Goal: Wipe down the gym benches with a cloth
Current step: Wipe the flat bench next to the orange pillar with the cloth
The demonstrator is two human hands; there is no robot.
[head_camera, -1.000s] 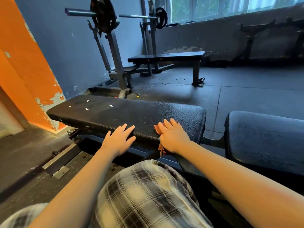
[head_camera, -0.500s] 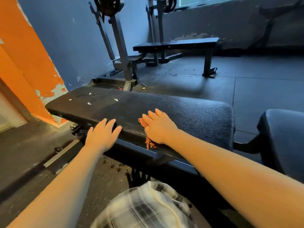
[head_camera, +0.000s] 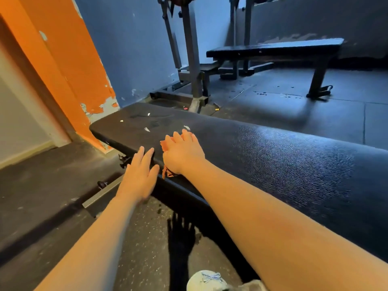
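Note:
A long black padded bench [head_camera: 273, 160] runs across the view, with small white flecks [head_camera: 147, 129] on its left end. My right hand [head_camera: 182, 152] lies flat on an orange cloth [head_camera: 167, 174] and presses it onto the pad near the front edge. Most of the cloth is hidden under the palm; a corner hangs over the edge. My left hand [head_camera: 139, 175] has straight fingers, with its fingertips touching the bench's front edge just left of the cloth.
An orange pillar [head_camera: 69, 66] with peeling paint stands just past the bench's left end. A barbell rack [head_camera: 192, 59] and a second flat bench [head_camera: 277, 48] stand behind on the dark rubber floor. A metal frame rail [head_camera: 102, 194] lies below the pad.
Both hands have slid left along the bench with the cloth, closer to the white flecks. The view has moved nearer and lower.

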